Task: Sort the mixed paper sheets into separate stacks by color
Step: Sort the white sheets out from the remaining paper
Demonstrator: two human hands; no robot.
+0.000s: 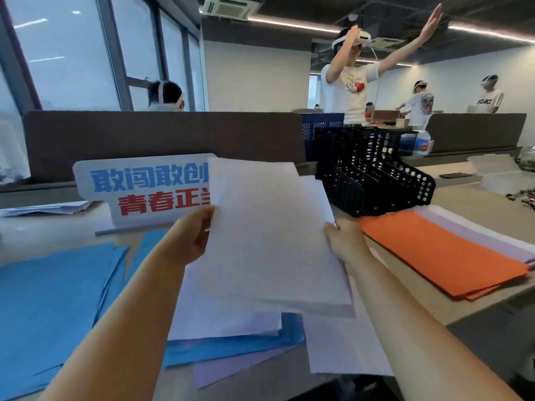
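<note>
Desk [43, 227] | white sheets [269, 241] held above | left hand [188, 235], right hand [344, 241] pinch opposite edges

- Pale daylight is coming through tall windows [66, 53] on the left.
- A brown desk partition [162, 134] is standing along the back of the light desk [43, 231].
- Strip lights [289, 24] are glowing on the dark ceiling beside an air-conditioning cassette [231, 5].
- A white wall [254, 79] is closing the far side.

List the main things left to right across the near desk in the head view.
blue sheets → left hand → white sheets, held up by both hands → right hand → orange stack
</note>
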